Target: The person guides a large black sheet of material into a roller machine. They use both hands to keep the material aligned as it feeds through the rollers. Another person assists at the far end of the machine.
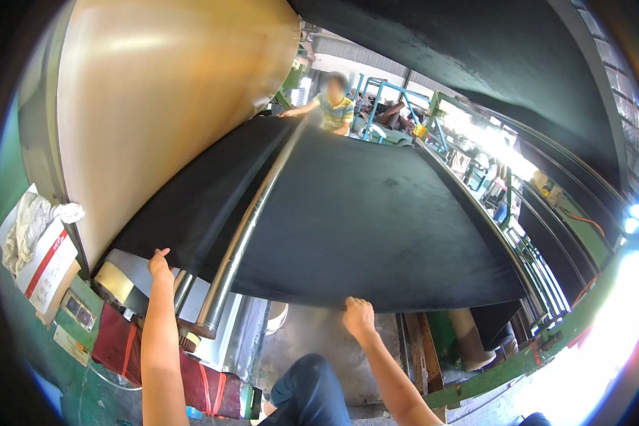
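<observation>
A wide black fabric sheet [362, 220] stretches across the machine in front of me, passing over a shiny metal roller [252, 220]. At its near edge, right of that roller, my right hand [359, 317] is closed with the fingers curled over the hem. My left hand [160, 262] is closed on the same near edge, left of the roller and close to the big tan drum [163, 106]; its fingertips are partly hidden. Across the sheet, a co-worker in a striped shirt [336, 111] has an arm stretched to the far edge beside the drum.
Black material [490, 57] hangs overhead at right. A green machine beam [490, 376] runs along the lower right. Left stand a box with a white rag [32, 227] and a control box [78, 311]. Below lies a dark red wrapped bar [170, 376]; blue frames [390, 92] stand behind.
</observation>
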Tool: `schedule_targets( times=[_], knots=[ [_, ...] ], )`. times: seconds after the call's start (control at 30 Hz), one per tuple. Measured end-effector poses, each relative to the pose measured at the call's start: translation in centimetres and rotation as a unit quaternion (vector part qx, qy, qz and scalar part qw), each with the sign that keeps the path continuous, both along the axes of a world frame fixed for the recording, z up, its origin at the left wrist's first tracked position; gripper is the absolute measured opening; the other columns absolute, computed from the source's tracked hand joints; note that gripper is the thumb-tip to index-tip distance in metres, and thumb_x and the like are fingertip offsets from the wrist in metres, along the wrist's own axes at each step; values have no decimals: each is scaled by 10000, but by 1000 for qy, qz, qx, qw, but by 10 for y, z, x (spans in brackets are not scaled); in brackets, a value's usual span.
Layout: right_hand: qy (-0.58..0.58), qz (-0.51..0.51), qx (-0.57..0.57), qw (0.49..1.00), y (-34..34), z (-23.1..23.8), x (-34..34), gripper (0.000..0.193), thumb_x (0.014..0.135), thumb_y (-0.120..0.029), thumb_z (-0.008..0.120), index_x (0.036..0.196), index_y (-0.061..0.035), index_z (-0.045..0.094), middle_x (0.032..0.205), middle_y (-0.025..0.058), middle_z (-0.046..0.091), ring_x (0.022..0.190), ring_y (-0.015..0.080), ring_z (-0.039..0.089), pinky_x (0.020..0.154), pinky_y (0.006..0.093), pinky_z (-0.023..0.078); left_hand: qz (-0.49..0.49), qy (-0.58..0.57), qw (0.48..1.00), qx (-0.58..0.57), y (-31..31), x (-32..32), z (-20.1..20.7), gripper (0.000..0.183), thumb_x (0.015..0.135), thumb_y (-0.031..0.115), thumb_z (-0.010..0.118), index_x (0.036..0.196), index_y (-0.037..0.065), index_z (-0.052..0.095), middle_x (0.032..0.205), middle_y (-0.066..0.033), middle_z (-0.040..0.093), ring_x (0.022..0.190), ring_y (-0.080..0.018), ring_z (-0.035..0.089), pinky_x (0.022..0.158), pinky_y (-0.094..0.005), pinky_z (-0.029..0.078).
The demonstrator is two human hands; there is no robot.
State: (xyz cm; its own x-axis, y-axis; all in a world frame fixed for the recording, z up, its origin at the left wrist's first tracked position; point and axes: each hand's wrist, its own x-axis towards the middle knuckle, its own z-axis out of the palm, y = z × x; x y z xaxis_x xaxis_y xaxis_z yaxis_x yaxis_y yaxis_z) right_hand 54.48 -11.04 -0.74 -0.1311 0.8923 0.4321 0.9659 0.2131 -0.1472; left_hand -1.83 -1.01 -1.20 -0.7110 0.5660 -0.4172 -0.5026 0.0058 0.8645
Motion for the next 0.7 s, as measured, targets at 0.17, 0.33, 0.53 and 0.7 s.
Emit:
schedule_targets(
  times=[0.17,0.33,0.53,0.7],
  knots=[
    [3,25,-8,1000,0,-8,-23,50,733,-80,543,759,-43,567,769,149,630,787,339,618,717,449,476,-82,26,996,27,-1,19,6,263,903,341,522,858,167,715,945,-17,657,809,-172,570,652,-359,432],
    [9,58,-2,998,0,-2,-57,47,749,-66,513,758,-33,546,754,150,623,753,319,619,671,433,482,-72,7,997,30,-1,5,-1,232,882,335,524,904,188,702,960,-2,661,828,-164,565,675,-366,429],
    [11,101,-3,995,2,-6,-81,80,762,-80,516,822,-37,546,801,140,596,811,312,599,722,433,475,-69,27,997,13,-4,15,7,319,922,363,514,775,152,702,815,-10,650,691,-146,573,522,-304,410],
    [53,177,-8,983,3,15,-64,144,727,-62,548,858,-35,602,911,160,583,916,351,555,807,442,458,-63,22,998,16,-5,7,1,315,924,371,504,815,147,698,818,-17,648,652,-149,569,516,-300,415]
  ],
)
